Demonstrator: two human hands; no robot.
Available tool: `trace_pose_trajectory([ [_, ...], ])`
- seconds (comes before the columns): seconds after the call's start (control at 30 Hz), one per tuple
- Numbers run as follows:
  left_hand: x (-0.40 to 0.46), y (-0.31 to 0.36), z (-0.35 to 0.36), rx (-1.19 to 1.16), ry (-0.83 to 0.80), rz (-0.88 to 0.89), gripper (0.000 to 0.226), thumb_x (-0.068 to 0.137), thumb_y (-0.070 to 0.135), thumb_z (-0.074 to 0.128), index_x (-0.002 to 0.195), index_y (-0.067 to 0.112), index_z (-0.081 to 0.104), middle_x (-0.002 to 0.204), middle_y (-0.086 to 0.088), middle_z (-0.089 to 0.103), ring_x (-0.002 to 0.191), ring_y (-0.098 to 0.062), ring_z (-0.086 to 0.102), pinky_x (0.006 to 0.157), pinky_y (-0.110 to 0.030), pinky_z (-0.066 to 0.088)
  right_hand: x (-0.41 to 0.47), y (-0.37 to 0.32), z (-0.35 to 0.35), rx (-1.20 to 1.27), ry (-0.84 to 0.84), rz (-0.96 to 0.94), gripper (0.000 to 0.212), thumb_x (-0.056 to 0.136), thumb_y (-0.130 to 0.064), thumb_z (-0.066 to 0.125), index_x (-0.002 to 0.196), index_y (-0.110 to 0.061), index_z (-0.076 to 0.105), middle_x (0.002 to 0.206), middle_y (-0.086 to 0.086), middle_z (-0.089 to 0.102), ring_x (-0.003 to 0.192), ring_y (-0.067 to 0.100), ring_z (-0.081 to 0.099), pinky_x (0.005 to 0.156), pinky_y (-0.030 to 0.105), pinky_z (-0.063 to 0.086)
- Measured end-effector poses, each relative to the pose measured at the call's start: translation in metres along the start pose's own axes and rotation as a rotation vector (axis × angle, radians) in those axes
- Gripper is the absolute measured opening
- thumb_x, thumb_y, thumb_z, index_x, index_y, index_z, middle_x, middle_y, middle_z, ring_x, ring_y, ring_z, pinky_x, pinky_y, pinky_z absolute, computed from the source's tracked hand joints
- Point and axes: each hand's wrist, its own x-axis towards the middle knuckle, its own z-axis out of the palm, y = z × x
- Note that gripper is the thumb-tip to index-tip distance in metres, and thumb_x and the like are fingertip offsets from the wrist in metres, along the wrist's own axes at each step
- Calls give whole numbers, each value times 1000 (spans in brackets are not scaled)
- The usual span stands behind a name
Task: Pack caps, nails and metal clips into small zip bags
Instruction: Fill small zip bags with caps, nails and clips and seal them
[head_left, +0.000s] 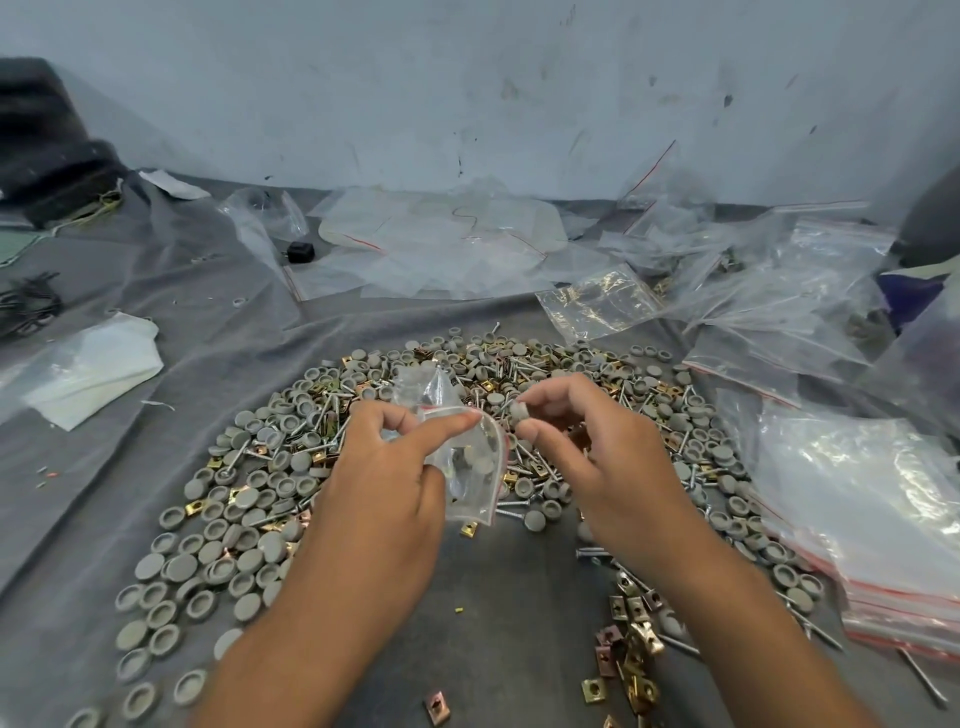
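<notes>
Your left hand (384, 467) grips an open zip bag (470, 462) with caps already inside, above the pile (291, 467) on the grey cloth (156, 291). Your right hand (587, 441) pinches one cap (518, 411) just beside the bag's mouth.

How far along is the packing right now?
Done: a few caps already lie inside the small zip bag held by the left hand. In hand: the right hand pinches another cap at its mouth. Left: the big pile of caps, nails and clips, and empty bags.
</notes>
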Motion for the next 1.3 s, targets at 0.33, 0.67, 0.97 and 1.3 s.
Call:
trace_pose_trajectory([
  [0.33,-3,12,-5,-214,-31,-27,33,93,31,47,116,47,64,104,16,46,80,0,55,72,-4,37,-20,-23,8,-104,48,-256,18,90,-30,73,106,-23,69,96,-17,66,90,-3,63,79,5,41],
  [0.67,-2,13,-6,-265,-15,-34,37,93,26,49,122,41,66,101,15,48,64,-8,56,64,-10,41,-17,-22,9,-221,119,-290,22,93,-34,66,113,-26,71,102,-17,62,97,3,54,85,13,39],
  [0.97,-1,7,-4,-189,-3,-24,46,93,17,45,131,35,63,104,14,47,80,0,54,71,-4,37,-7,0,-21,-143,99,-37,12,97,-36,62,106,-39,67,98,-23,62,90,-3,59,75,8,43],
  [1.3,-2,10,-3,-152,30,1,48,91,15,44,134,29,61,106,16,43,71,-1,55,68,-6,39,-10,27,-14,-611,-362,174,24,89,-46,73,107,-48,58,103,-25,53,96,2,52,84,33,54],
])
